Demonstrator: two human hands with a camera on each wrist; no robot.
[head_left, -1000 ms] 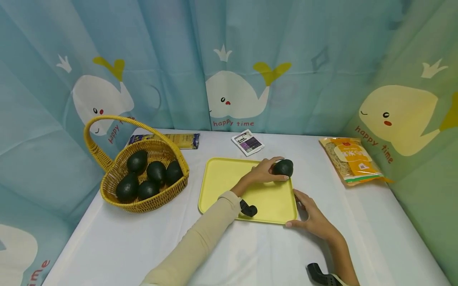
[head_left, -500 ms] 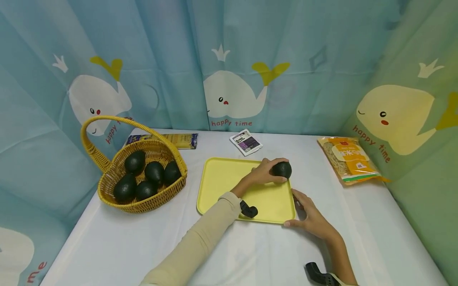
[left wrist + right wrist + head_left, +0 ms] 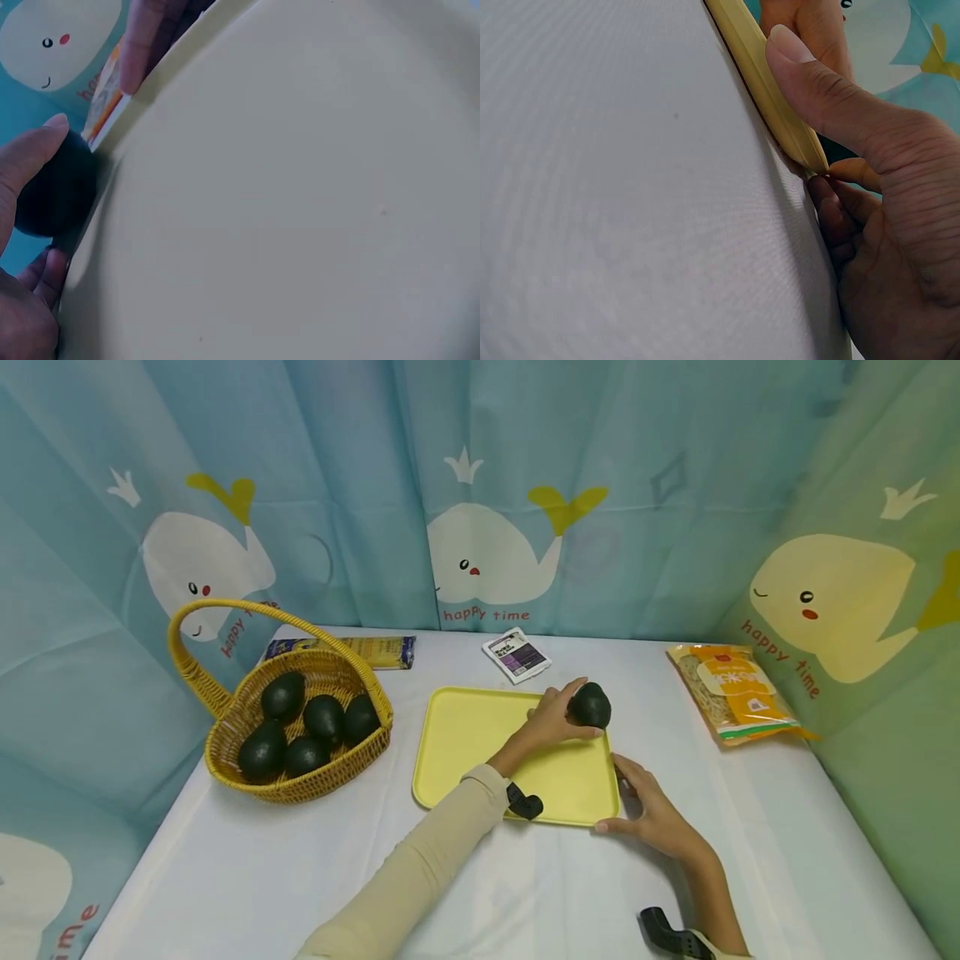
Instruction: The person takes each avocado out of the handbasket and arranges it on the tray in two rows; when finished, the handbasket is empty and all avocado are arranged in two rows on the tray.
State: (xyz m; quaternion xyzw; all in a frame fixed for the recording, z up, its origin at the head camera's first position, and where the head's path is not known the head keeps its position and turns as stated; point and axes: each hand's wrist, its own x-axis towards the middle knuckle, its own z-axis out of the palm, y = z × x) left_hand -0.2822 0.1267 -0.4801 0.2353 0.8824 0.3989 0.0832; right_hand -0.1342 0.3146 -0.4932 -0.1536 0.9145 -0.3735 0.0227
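A dark avocado (image 3: 590, 705) is at the far right corner of the yellow tray (image 3: 480, 752), and my left hand (image 3: 553, 720) grips it with thumb and fingers curled round it. In the left wrist view the avocado (image 3: 52, 191) sits at the tray's (image 3: 300, 187) rim. My right hand (image 3: 652, 814) pinches the tray's near right corner. The right wrist view shows its thumb (image 3: 817, 82) on top of the rim (image 3: 757, 75) and the fingers curled beneath.
A wicker basket (image 3: 300, 789) with several avocados (image 3: 324, 718) stands at the left. A pasta packet (image 3: 367, 652), a small white packet (image 3: 517, 656) and an orange noodle bag (image 3: 731, 693) lie along the back. Curtains close in the table.
The avocado in my left hand has tipped up a little at the tray's far corner. My right hand has stayed on the near corner.
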